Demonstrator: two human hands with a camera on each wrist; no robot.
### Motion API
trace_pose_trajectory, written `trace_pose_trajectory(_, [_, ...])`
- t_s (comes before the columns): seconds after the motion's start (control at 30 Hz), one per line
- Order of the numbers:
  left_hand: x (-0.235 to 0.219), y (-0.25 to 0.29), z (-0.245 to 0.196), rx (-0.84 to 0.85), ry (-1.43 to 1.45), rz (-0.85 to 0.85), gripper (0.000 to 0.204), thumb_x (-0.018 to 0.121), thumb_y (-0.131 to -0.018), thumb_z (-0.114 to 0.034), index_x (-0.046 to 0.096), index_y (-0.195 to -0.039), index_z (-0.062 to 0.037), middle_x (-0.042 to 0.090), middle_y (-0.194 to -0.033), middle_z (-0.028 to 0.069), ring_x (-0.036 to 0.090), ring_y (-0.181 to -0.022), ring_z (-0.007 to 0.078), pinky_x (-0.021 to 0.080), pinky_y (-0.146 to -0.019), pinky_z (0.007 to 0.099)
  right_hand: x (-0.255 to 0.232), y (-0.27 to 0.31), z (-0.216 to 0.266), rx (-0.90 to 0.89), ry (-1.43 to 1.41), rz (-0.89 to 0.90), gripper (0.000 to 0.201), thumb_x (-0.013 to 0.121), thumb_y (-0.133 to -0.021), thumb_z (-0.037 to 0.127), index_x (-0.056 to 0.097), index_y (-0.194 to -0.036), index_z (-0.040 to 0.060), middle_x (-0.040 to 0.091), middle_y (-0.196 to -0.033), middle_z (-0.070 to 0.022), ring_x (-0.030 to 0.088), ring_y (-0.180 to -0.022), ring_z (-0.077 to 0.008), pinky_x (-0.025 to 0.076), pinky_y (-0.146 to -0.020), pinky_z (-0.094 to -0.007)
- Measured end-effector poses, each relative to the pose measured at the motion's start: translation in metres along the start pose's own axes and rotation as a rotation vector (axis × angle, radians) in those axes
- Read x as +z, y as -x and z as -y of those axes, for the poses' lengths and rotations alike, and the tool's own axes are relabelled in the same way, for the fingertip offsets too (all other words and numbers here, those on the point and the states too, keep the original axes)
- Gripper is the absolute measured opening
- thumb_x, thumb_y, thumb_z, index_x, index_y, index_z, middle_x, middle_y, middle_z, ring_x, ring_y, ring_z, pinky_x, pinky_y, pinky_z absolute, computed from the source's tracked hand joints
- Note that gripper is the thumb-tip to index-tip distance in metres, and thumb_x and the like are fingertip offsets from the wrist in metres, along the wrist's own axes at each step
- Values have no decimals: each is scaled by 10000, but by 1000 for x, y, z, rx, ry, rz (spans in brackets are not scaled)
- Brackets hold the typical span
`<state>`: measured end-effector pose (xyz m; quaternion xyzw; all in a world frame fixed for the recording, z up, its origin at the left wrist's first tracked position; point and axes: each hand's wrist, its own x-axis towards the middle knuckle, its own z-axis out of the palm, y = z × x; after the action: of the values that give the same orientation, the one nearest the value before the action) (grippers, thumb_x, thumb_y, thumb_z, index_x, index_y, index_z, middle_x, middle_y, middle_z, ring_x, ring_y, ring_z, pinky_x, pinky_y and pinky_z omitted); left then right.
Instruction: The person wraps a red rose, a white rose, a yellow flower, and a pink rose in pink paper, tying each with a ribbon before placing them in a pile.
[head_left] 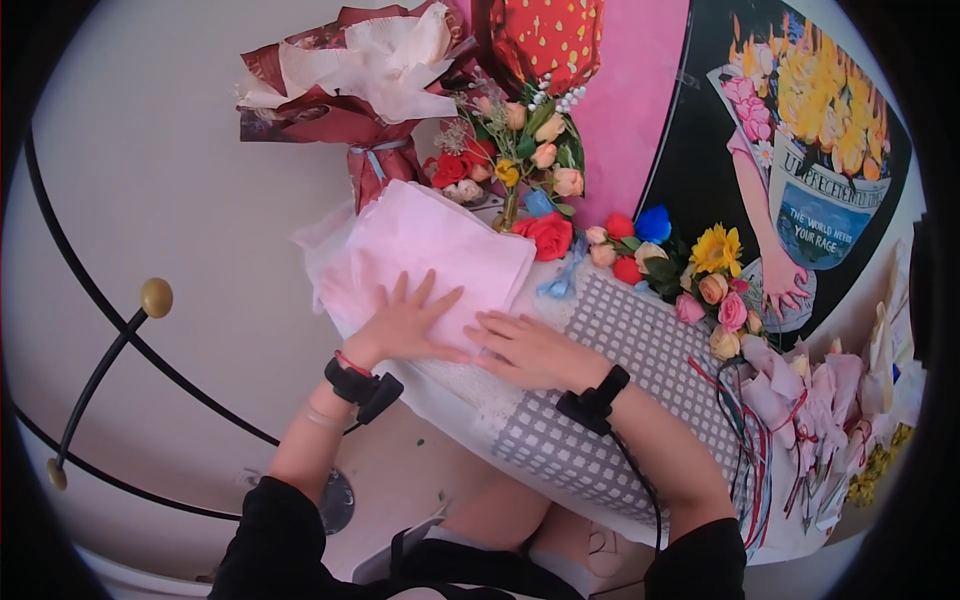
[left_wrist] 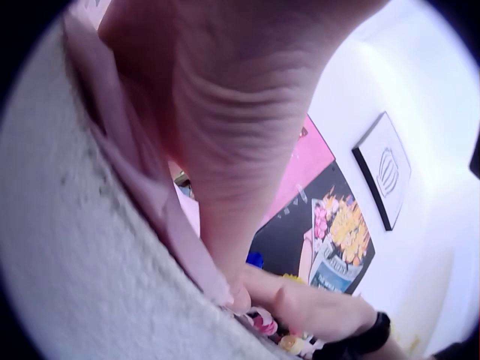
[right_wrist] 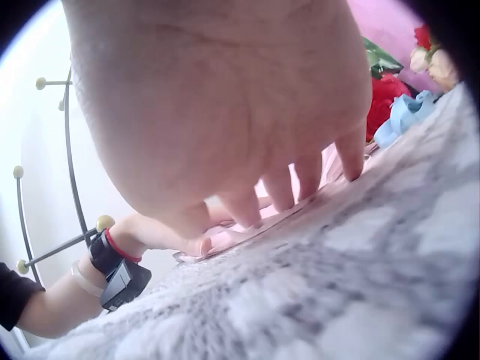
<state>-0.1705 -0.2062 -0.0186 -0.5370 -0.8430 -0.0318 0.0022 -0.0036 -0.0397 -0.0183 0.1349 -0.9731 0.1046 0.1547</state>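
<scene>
Left hand (head_left: 408, 326), fingers spread, and right hand (head_left: 530, 350), fingers extended, rest on pale-pink, squarish thin-sheet stack (head_left: 455, 245), apparently steadying layers; both grips wide, clasping nothing.

Painted on the black poster (head_left: 705, 150) is a pale bucket (head_left: 835, 175) with dark capitals curving below its rim: "UNPRECEDENTED", the second letter unclear, then a shorter word too blurred to read. Across the bucket's blue panel (head_left: 822, 228), white capitals run in two lines: "THE WORLD NEEDS / YOUR RAGE". In the left wrist view, small pale marks near the poster's edge are illegible.
</scene>
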Motion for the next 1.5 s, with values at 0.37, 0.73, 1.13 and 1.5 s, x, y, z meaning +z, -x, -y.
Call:
trace_pose_trajectory(0.37, [8, 7, 68, -281, 48, -19, 964, 356, -654, -818, 174, -1407, -244, 112, -1438, 223, 42, -1307, 471, 14, -1009, 609, 2, -2, 6, 122, -32, 195, 502, 450, -853, 463, 497, -1221, 125, 429, -1286, -187, 401, -1207, -294, 349, -963, -429])
trace_pose_trajectory(0.73, [-41, -6, 41, -508, -242, 363, 1018, 345, -578, -859, 150, -1403, -294, 304, -1395, 142, 240, -1292, 386, 19, -971, 670, -90, 75, -12, 219, -244, -56, 260, 495, -878, 268, 646, -965, 75, 589, -1092, -96, 560, -988, -213, 440, -837, -319])
trace_pose_trajectory(1.13, [-93, -14, -2, -488, -291, 137, 672, 355, -869, -529, 102, -1412, -225, 84, -1472, 95, 93, -1325, 402, 110, -1001, 626, -61, 151, -72, 778, -1115, -392, 263, 414, -930, 255, 602, -1010, 88, 574, -796, 19, 545, -752, -57, 458, -633, -221])
trace_pose_trajectory(1.5, [-40, -135, -225, 356, 1468, 651, 1033, -17, -641, -846, 583, -876, -38, 597, -771, 49, 548, -675, 129, 401, -572, 221, -52, 156, -81, 761, -1333, -714, 225, 425, -917, 275, 565, -928, 99, 511, -671, 24, 459, -576, -41, 325, -425, -171])
